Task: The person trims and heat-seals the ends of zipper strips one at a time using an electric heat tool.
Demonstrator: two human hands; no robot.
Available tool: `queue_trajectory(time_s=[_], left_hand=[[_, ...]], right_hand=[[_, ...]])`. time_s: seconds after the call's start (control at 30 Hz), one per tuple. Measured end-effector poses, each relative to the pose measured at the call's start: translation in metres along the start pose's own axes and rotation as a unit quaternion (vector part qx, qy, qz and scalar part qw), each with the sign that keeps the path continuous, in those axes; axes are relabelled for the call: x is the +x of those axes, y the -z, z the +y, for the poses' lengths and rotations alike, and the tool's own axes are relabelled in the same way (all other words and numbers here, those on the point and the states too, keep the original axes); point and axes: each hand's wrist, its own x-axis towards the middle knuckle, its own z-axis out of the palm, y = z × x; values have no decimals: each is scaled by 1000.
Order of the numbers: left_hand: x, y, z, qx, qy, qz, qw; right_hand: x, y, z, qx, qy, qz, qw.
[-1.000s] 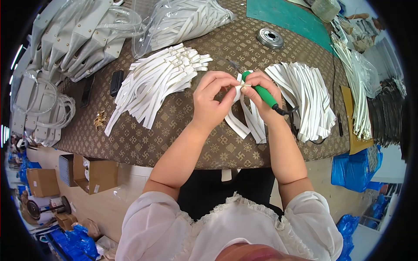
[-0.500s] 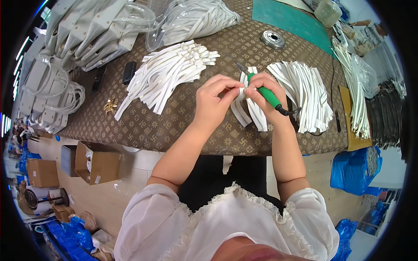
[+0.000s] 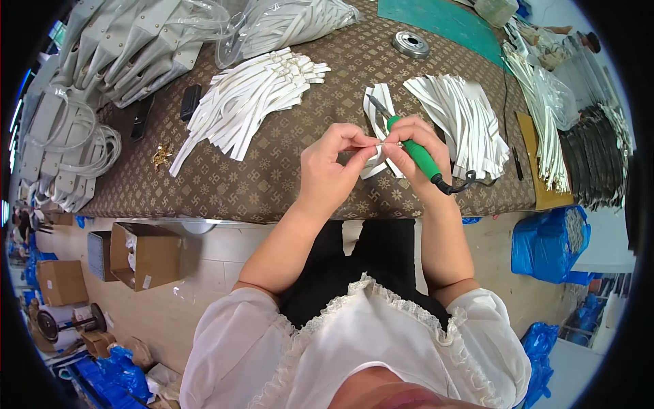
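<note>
My left hand [image 3: 332, 162] pinches a white strap [image 3: 377, 151] between thumb and fingertips, just left of my right hand. My right hand [image 3: 424, 151] is closed round the green handle of a soldering-iron-like tool [image 3: 424, 161], its metal tip pointing up and left, away from me. The thumb and fingers of that hand also meet at the strap, close to my left fingertips. Fingers hide most of the held part. White strap lengths [image 3: 377, 95] lie on the table beneath and beyond my hands. A fanned pile of white straps [image 3: 463, 126] lies to the right.
Another pile of white straps [image 3: 248, 102] lies left, near small gold-coloured pieces [image 3: 162, 155] and a black object [image 3: 191, 102]. Farther off are a round metal piece [image 3: 411, 45], a green mat [image 3: 443, 24] and a bag of straps [image 3: 293, 27]. Grey bags [image 3: 136, 51] crowd the far left.
The camera view has shifted, so the table's things appear higher and slightly left. Both hands are nearer me relative to the straps, still pinching together, and the tool's tip angles a bit differently.
</note>
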Motion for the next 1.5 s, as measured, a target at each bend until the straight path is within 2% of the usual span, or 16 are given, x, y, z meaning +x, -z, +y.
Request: queue_trajectory(time_s=[0.23,0.4,0.53,0.67,0.77,0.93,1.03,1.07,1.13,1.17,1.2,1.23,1.27,1.3,1.4,1.5], left_hand=[[-6,-2,17,66,-79,-23,994],[-5,-4,24,-18,-2,-16,1000],[-1,10,23,1,37,-75,996],[13,20,38,106,38,-203,973],[19,21,43,180,-25,-297,938],[17,17,34,212,-122,-284,927],[7,10,23,249,-239,-70,936],[-8,8,17,247,-239,-68,936],[-50,3,1,87,-173,-200,961],[-54,-1,-4,86,-172,-198,961],[-59,-6,-8,-128,39,-245,960],[-63,-12,-11,-330,246,-268,871],[-66,-16,-12,-503,428,-267,702],[-62,-19,-10,-504,428,-266,701],[-42,-25,-1,-471,230,41,851],[-38,-22,2,-465,222,29,856]], right_hand=[[-9,-1,-1,-1,22,51,998],[-12,-5,-2,20,24,47,998],[-8,9,-10,-46,58,-19,997],[-4,15,-8,-105,98,-83,986],[0,20,-8,-100,95,-130,982],[1,21,-14,-100,79,-137,982],[-6,20,-12,-53,22,-87,995],[-8,20,-11,-28,-4,-60,998],[-10,21,-10,-27,-5,-51,998],[-12,21,-10,-23,-10,-42,999],[-16,20,-9,-19,-15,-32,999],[-19,18,-9,-20,-18,-35,999],[-21,16,-8,-20,-14,-24,999],[-22,13,-7,-21,-9,-12,1000],[-30,4,-6,-19,-4,18,1000],[-33,-7,-5,-10,0,55,998]])
